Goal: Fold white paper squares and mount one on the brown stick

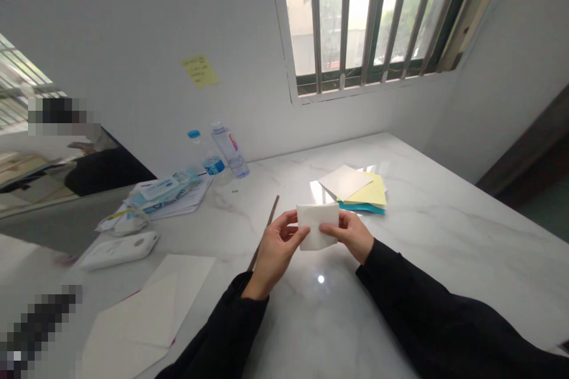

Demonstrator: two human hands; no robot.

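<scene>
Between my two hands a small white folded paper [317, 219] is held up above the marble table. My left hand [281, 240] pinches its left edge, thumb in front and fingers behind. On the right edge my right hand [351, 231] grips it the same way, its thumb pressed on the front face. Beneath my left wrist lies a thin brown stick [274, 210], partly hidden by the hand and sleeve. Just beyond my right hand rests a pile of papers, with a cream sheet [344, 181], a yellow sheet [373, 189] and a teal sheet [362, 208].
Two plastic bottles, one blue-capped [213, 164] and one clear [231, 151], stand near the wall. At left are a wipes pack [160, 189], a white device [120, 250] and large pale sheets [146, 308]. A yellow note [200, 71] sticks to the wall beside a barred window [342, 23].
</scene>
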